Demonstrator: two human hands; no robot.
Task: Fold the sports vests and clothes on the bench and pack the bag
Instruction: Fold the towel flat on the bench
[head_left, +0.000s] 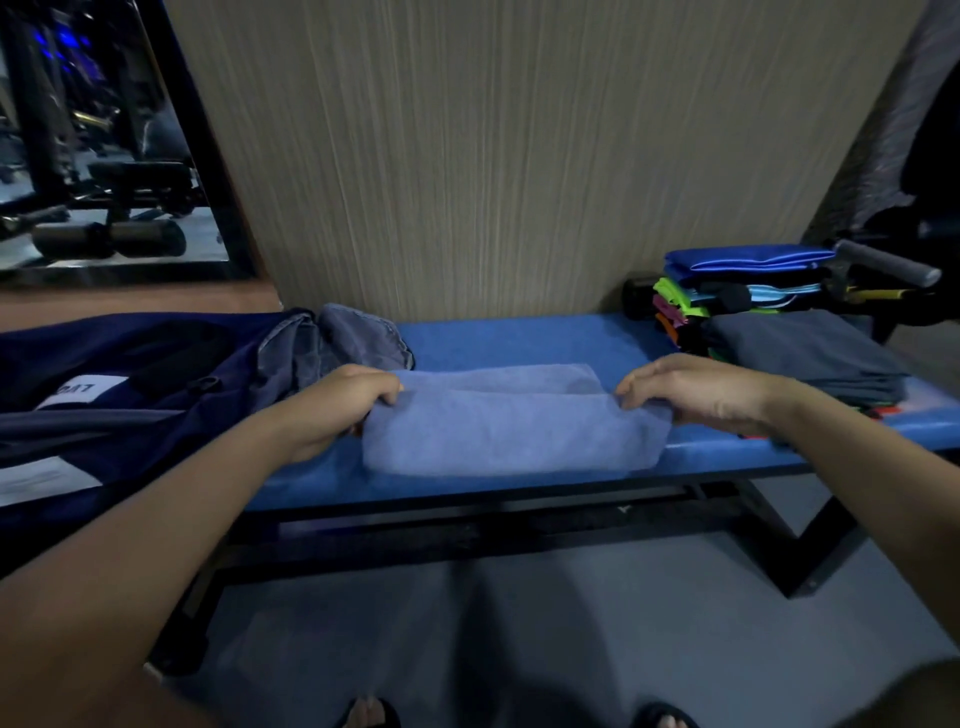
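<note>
A light blue cloth, partly folded, lies across the middle of the blue bench. My left hand pinches its upper left corner. My right hand pinches its upper right corner. A dark navy bag with white labels sits open on the bench's left end. A crumpled grey garment lies against the bag. At the right end stands a stack of folded clothes, shiny blue on top, green and pink layers under it, with a folded dark grey garment in front.
A wood-grain wall panel rises straight behind the bench. A mirror at the left shows gym machines. A grey padded bar sticks out at the far right. The bench's black frame and the grey floor are below, with my feet at the bottom edge.
</note>
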